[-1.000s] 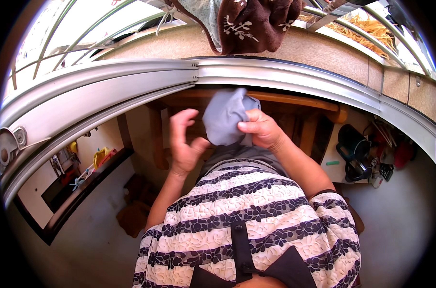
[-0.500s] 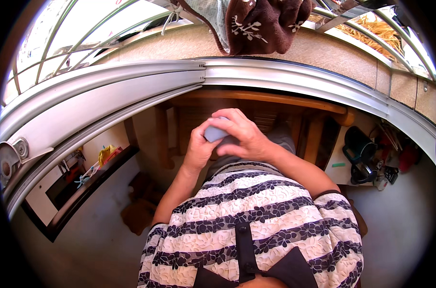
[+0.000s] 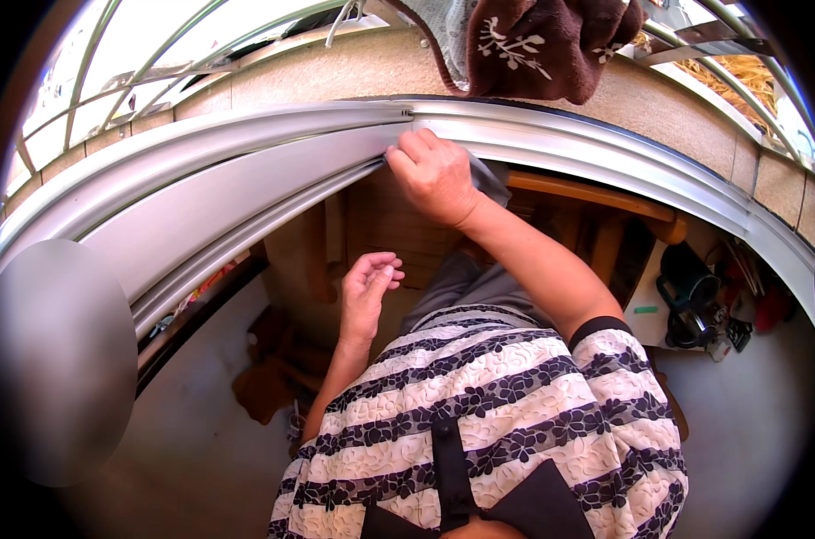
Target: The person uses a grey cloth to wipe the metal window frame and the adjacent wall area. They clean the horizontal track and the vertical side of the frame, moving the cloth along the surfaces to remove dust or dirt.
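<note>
In the head view, the person's right hand (image 3: 434, 180) is closed in a loose fist around a soft grey cloth (image 3: 490, 182), part of which hangs out on the right side of the hand. That grip sits at the corner where the long white metal window track (image 3: 246, 189) meets a second silver-white metal sill rail (image 3: 587, 148); the fingers hide most of the cloth, so how much of it touches the metal is hard to tell. The left hand (image 3: 369, 292) hangs lower, apart from the track, its fingers loosely curled with nothing visible in them. A brown fabric with white leaf sprigs (image 3: 537, 54) drapes above the rail. To the right, a rounded brown wooden bar (image 3: 596, 195) runs beneath the rail, near a dark teal appliance (image 3: 688, 277).
</note>
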`<action>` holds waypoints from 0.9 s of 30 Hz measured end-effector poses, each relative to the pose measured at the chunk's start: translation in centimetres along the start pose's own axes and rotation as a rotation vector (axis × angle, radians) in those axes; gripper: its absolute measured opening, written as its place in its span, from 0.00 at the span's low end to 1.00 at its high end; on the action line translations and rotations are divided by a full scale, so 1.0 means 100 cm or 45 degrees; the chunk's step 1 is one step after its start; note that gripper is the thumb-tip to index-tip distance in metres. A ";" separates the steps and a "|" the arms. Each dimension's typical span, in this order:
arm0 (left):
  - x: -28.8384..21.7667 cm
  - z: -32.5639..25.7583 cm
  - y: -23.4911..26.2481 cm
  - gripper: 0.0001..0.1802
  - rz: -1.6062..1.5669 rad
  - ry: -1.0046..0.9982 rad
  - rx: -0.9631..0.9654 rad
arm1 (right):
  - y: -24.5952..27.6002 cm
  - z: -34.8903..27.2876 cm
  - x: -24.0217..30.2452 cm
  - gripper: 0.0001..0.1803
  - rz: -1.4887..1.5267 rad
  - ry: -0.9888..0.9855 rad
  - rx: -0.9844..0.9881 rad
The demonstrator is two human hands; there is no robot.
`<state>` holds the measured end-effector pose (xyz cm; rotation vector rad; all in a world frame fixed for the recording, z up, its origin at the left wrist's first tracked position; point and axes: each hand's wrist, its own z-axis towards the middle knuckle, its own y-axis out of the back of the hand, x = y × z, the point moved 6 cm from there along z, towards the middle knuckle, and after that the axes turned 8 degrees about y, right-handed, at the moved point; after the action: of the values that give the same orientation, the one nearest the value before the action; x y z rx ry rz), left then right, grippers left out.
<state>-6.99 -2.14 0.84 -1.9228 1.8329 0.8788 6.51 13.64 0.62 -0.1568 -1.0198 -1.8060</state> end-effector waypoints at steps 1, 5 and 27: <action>-0.002 0.000 -0.002 0.12 0.026 -0.011 0.012 | -0.001 -0.005 -0.001 0.05 -0.025 0.080 0.034; -0.004 -0.001 -0.002 0.11 0.100 0.005 0.000 | -0.013 -0.018 -0.024 0.05 -0.006 -0.051 0.139; -0.057 0.014 -0.005 0.09 0.123 -0.391 -0.025 | 0.063 0.039 0.065 0.28 0.838 -0.107 -0.520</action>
<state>-6.59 3.14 3.35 -1.6145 1.7473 1.1551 7.16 10.99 10.11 -0.7350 -0.5433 -1.3745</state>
